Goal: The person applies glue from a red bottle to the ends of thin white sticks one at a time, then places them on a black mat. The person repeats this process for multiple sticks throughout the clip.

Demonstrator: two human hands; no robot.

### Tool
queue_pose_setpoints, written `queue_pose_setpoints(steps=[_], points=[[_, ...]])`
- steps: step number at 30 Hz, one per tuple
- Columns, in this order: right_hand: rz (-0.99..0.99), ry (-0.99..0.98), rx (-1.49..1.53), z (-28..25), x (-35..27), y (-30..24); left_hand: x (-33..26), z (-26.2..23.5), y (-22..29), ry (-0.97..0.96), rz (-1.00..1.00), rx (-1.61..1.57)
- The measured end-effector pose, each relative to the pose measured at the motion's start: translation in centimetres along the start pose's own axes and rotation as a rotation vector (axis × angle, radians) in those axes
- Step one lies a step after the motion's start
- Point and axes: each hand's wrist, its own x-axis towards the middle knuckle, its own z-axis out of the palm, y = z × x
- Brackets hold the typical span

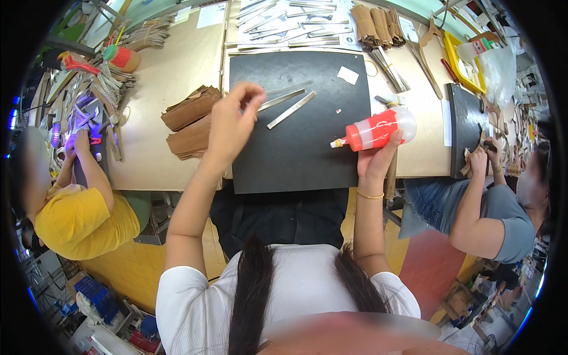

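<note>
My right hand (pixel 378 155) is wrapped round a red and clear squeeze bottle (pixel 378 130), which lies tilted with its narrow nozzle pointing left over a black mat (pixel 302 154). My left hand (pixel 238 118) is raised over the mat's left part. Its fingers are curled with the tips close together; whether a small thing is between them does not show. Beside those fingertips is one thin, light strip (pixel 284 99), and another strip (pixel 291 110) lies on the mat just right of it. Stacks of brown leather-like pieces (pixel 192 112) sit left of the mat, partly behind my left forearm.
Many strips lie on a papered board (pixel 296 23) beyond the mat. Rolled brown bundles (pixel 376 26) and a yellow tray (pixel 464 65) stand at the far right. A white scrap (pixel 348 75) rests on the mat. A person in yellow (pixel 77 222) works at left, another (pixel 497 225) at right.
</note>
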Motion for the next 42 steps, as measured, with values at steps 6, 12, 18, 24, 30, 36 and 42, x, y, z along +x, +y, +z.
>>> queue_pose_setpoints(steps=[6,12,18,24,30,36,42], points=[[-0.071,0.062,-0.047,-0.7,-0.1,-0.8,-6.1,2.4,0.8,-0.212,-0.044,-0.041],[-0.279,-0.094,-0.268,-1.4,-0.3,-1.1,-8.1,2.9,-0.7,-0.213,-0.395,-0.178],[-0.382,-0.097,-0.447,-2.3,-1.4,-0.9,-8.7,2.3,-1.1,-0.245,-0.571,-0.426],[-0.422,-0.103,-0.529,-2.2,-2.1,-0.7,-9.3,2.2,-0.9,-0.223,-0.530,-0.336],[-0.463,-0.144,-0.553,-1.6,-2.2,-0.8,-9.5,2.1,-0.9,-0.204,-0.421,-0.226],[-0.399,-0.160,-0.452,-1.1,-2.8,-0.3,-9.7,2.1,-1.3,-0.247,-0.456,-0.259],[-0.325,-0.194,-0.429,-0.1,-3.8,0.8,-9.9,2.2,-1.5,-0.269,-0.514,-0.330]])
